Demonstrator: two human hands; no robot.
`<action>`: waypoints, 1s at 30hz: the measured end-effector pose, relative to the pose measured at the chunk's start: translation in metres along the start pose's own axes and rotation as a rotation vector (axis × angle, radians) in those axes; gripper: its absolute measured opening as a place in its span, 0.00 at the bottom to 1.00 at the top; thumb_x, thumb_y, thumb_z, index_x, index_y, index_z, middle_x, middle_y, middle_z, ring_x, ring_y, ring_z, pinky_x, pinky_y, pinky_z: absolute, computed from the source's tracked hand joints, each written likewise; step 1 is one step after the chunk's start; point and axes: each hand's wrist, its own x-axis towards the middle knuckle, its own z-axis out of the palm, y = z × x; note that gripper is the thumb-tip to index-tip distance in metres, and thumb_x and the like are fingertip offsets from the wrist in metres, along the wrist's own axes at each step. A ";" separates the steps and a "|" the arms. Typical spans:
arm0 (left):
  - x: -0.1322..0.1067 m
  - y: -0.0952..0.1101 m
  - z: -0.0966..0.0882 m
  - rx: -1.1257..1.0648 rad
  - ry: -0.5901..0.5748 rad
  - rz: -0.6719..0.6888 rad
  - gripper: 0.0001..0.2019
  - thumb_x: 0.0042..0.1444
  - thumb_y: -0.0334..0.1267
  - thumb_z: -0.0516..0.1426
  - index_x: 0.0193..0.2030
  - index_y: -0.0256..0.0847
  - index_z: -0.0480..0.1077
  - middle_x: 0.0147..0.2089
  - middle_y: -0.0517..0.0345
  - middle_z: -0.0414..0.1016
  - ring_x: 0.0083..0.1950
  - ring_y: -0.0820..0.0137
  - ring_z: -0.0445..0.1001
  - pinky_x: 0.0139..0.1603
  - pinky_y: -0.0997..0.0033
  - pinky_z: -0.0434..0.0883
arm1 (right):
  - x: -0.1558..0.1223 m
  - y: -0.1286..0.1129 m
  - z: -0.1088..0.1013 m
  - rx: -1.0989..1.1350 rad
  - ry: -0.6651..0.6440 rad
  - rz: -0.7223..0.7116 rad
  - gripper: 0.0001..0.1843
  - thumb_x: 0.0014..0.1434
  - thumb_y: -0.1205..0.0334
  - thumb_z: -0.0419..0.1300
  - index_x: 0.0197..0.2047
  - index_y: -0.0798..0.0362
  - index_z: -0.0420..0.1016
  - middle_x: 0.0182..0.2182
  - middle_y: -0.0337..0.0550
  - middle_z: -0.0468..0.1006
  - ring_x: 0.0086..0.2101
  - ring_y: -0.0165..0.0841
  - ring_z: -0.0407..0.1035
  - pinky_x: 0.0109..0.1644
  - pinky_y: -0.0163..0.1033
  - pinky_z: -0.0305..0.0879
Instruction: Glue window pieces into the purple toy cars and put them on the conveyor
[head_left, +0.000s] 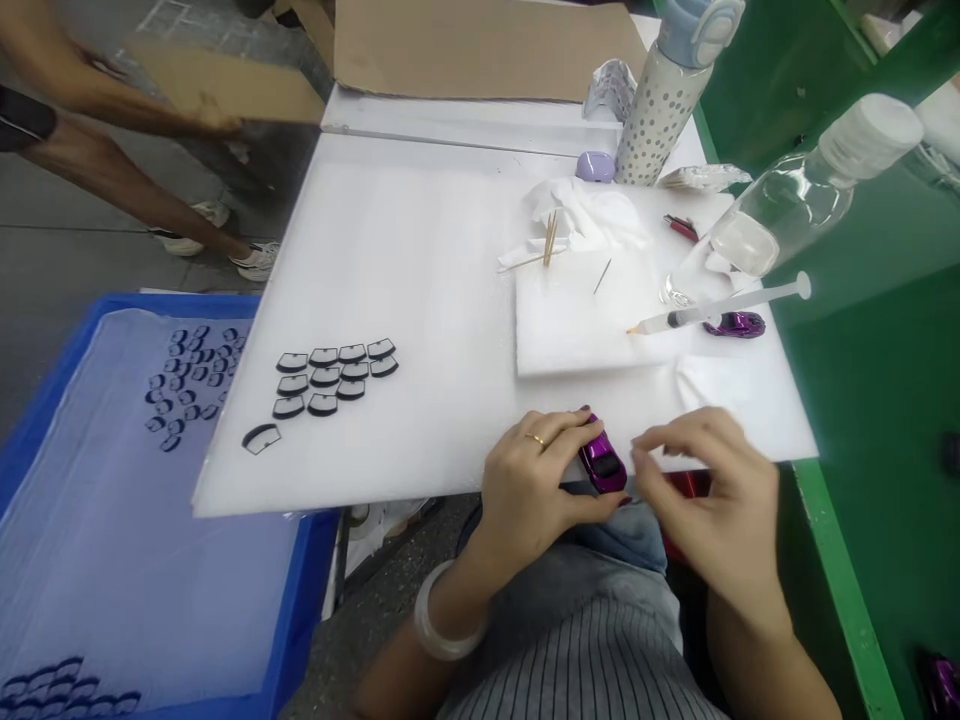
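Note:
A shiny purple toy car (602,460) with dark windows is held at the table's front edge. My left hand (536,480) grips it between thumb and fingers. Just to the right of the car is my right hand (712,490), its thumb and index fingertips pinched together; anything between them is too small to make out. On the table's left lie several curved, black-edged clear pieces (325,377) in rows, one set apart. A syringe (720,305) with an orange tip rests on the white foam block (570,340), beside another purple toy car (739,324).
Toothpicks (550,238), crumpled tissue (592,215), a clear bottle (787,210) and a dotted tumbler (664,100) stand or lie toward the back right. A blue tray (300,600) with more black-edged pieces is at left. Another person's arm (127,100) holds cardboard beyond.

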 end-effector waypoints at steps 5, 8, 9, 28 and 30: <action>-0.001 0.001 0.006 0.103 0.049 0.032 0.16 0.52 0.40 0.66 0.48 0.40 0.74 0.45 0.52 0.80 0.40 0.62 0.77 0.38 0.60 0.77 | -0.024 -0.001 0.014 -0.233 -0.051 0.007 0.02 0.57 0.67 0.63 0.34 0.50 0.76 0.25 0.35 0.70 0.29 0.28 0.63 0.37 0.41 0.53; -0.001 0.002 0.009 0.161 0.068 0.070 0.14 0.53 0.39 0.65 0.46 0.38 0.75 0.43 0.52 0.79 0.38 0.63 0.75 0.35 0.61 0.75 | -0.026 0.002 0.016 -0.297 -0.061 -0.009 0.01 0.58 0.65 0.63 0.35 0.50 0.77 0.25 0.35 0.70 0.28 0.28 0.63 0.37 0.41 0.51; -0.001 0.002 0.010 0.175 0.074 0.084 0.14 0.54 0.39 0.65 0.46 0.38 0.75 0.43 0.52 0.79 0.38 0.63 0.75 0.35 0.61 0.75 | -0.025 0.003 0.017 -0.312 -0.069 -0.025 0.02 0.59 0.65 0.63 0.36 0.50 0.77 0.25 0.35 0.70 0.28 0.28 0.62 0.37 0.41 0.50; -0.002 -0.001 0.009 0.237 0.095 0.132 0.22 0.54 0.53 0.65 0.45 0.35 0.75 0.41 0.51 0.79 0.39 0.65 0.73 0.36 0.66 0.74 | -0.029 0.015 -0.005 0.127 -0.114 0.131 0.07 0.62 0.69 0.56 0.31 0.52 0.66 0.25 0.35 0.60 0.27 0.26 0.56 0.33 0.37 0.52; -0.003 -0.001 0.009 0.249 0.091 0.133 0.22 0.55 0.53 0.65 0.46 0.35 0.75 0.42 0.51 0.79 0.39 0.64 0.73 0.36 0.66 0.74 | -0.031 0.017 -0.004 0.123 -0.116 0.123 0.06 0.61 0.69 0.58 0.32 0.52 0.69 0.24 0.34 0.60 0.27 0.26 0.57 0.33 0.37 0.53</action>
